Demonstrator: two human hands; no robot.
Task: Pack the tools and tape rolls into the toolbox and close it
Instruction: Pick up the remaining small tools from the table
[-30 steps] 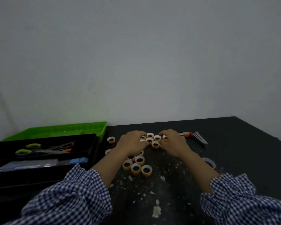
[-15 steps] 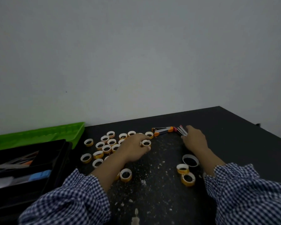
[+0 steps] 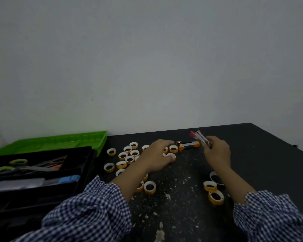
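The black toolbox (image 3: 87,165) has green scissors (image 3: 33,168) inside. The right hand (image 3: 216,152) grips pink-tipped tools (image 3: 198,137). The left hand (image 3: 156,154) lies on tape rolls (image 3: 121,165); I cannot tell if it holds one.

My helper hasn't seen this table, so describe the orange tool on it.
On the black table's far side, between the left hand and right hand, lies the orange tool. Unlike the round tape rolls beside it, it is long and straight.

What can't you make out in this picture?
Head view only.
1. Left hand: it covers several tape rolls; whether its fingers grip one is hidden.
2. Pink-tipped tool in the right hand: blurred, its kind unclear.
3. Toolbox: cut off by the left edge, its lower part too dark.
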